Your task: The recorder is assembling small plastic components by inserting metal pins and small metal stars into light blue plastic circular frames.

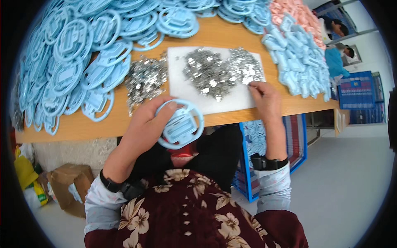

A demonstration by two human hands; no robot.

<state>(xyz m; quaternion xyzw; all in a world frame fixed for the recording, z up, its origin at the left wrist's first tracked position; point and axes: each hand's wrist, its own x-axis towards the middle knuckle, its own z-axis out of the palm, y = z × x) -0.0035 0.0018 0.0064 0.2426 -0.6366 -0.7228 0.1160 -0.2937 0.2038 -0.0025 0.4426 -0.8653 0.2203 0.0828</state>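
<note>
My left hand [151, 124] grips a light blue ring-shaped plastic part [180, 129] by its left rim, thumb on top. The part has a rectangular recess in its middle and is held just off the table's front edge, above my lap. At the right edge of a white foam sheet [182, 97], the fingertips of my right hand [266, 99] come together beside a pile of small shiny metal pieces [245, 66]. What they pinch, if anything, is too small to make out. Another metal heap [206, 72] lies on the sheet's middle.
A third heap of metal pieces [144, 80] sits left of the sheet on the wooden table [103, 131]. Many blue ring parts [70, 41] are stacked at the left and back. Blue [300, 62] and pink plastic pieces [295, 16] fill the right. A blue crate [304, 140] stands below.
</note>
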